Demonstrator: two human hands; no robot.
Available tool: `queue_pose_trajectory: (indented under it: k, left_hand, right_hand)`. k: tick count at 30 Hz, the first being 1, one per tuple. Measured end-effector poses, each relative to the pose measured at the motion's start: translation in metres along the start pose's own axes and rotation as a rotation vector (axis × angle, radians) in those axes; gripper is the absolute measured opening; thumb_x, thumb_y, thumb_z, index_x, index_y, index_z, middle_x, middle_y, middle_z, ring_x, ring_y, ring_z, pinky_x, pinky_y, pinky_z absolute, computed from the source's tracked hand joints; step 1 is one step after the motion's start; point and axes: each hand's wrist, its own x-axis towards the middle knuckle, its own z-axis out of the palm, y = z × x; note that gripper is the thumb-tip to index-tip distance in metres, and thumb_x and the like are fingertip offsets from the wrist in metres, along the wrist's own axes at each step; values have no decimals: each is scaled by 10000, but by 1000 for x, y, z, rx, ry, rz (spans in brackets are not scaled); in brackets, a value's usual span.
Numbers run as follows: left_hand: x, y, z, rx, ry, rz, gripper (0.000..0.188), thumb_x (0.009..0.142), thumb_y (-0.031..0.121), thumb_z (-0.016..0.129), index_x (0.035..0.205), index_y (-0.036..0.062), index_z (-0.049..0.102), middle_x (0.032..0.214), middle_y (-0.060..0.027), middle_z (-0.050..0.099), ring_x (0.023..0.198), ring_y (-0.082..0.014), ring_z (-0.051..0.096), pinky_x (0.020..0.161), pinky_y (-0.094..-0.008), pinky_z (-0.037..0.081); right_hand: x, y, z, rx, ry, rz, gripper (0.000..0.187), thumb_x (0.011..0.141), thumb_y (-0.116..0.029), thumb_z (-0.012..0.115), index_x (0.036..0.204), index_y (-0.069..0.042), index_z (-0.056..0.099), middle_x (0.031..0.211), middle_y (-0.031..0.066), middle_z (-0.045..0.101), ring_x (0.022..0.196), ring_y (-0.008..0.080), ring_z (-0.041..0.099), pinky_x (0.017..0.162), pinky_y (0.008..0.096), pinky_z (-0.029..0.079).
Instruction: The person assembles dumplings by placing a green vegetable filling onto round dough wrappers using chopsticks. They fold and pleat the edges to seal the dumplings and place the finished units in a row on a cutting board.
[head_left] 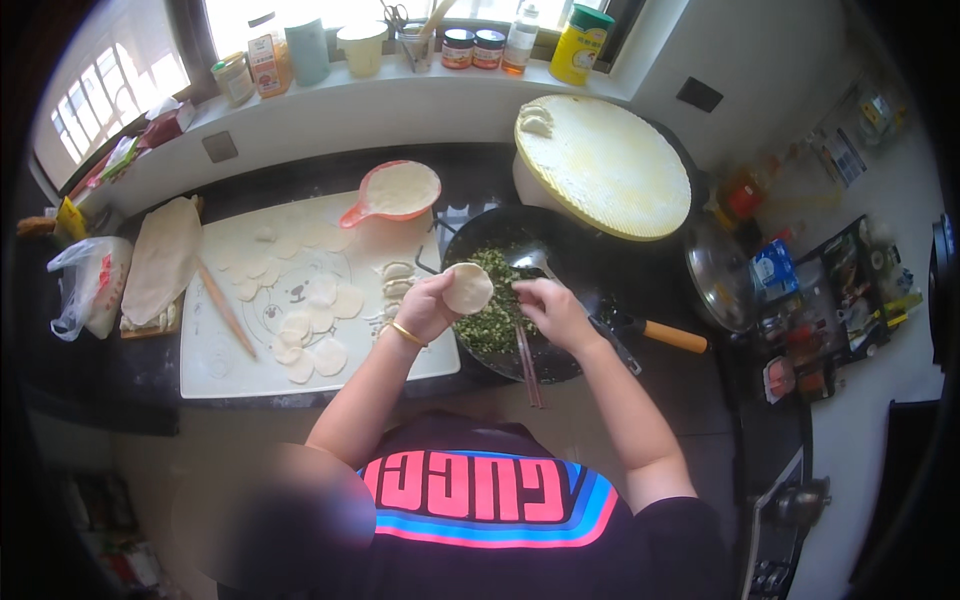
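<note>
A round dumpling wrapper (468,289) lies across the fingers of my left hand (430,308), held over the left edge of the wok (575,222). Chopped green filling (484,330) covers the wok's left part. My right hand (556,312) is above the filling, its fingers curled together; what they pinch, if anything, is hidden. Just below them, a pair of chopsticks (528,368) crosses the wok's near rim. A metal spoon (535,260) rests in the wok, its handle passing under my right hand. Several folded dumplings (397,284) line the right side of the white mat (215,372).
Loose wrappers (320,320) and a rolling pin (226,308) lie on the mat. Behind it sits a red-handled bowl of flour (402,190). A floured yellow round tray (610,170) holds a few dumplings. Rolled dough (163,250) and a plastic bag (95,280) are at left.
</note>
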Motion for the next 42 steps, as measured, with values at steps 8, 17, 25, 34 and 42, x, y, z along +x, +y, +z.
queue_pose_trajectory:
  k: [8,17,25,34,42]
  left_hand:
    - [12,-16,-2,-321,13,80,382,946,284,382,1223,23,412,1253,-164,465,1142,-324,476,966,-460,407]
    - [6,-20,-6,-472,64,111,341,928,258,416,1161,11,449,1195,-210,500,1119,-354,482,961,-459,401]
    - [6,-25,-4,-456,225,-12,506,951,325,326,1261,-74,327,1273,-229,429,1179,-360,422,1010,-455,346]
    - [-6,-19,-3,-458,195,26,542,960,319,268,1271,-125,276,1287,-291,374,1214,-391,372,1041,-456,306]
    - [-15,-18,-3,-477,141,50,543,952,381,264,1241,-72,338,1277,-268,399,1205,-408,376,1026,-488,313]
  right_hand:
    - [-42,54,16,-395,-392,-582,149,657,-135,644,795,-87,617,815,87,528,737,265,572,624,354,486]
    - [-52,89,-19,398,447,168,134,832,-94,576,815,25,635,748,74,628,661,140,615,612,259,488]
    - [-42,89,9,543,615,278,147,806,-91,643,914,8,661,800,87,667,647,117,633,503,218,520]
    - [-57,75,-5,593,688,280,156,852,-124,592,876,28,611,786,108,642,690,147,642,451,219,515]
    - [-41,95,43,750,762,453,197,821,-134,633,894,45,598,774,119,642,620,170,638,413,236,502]
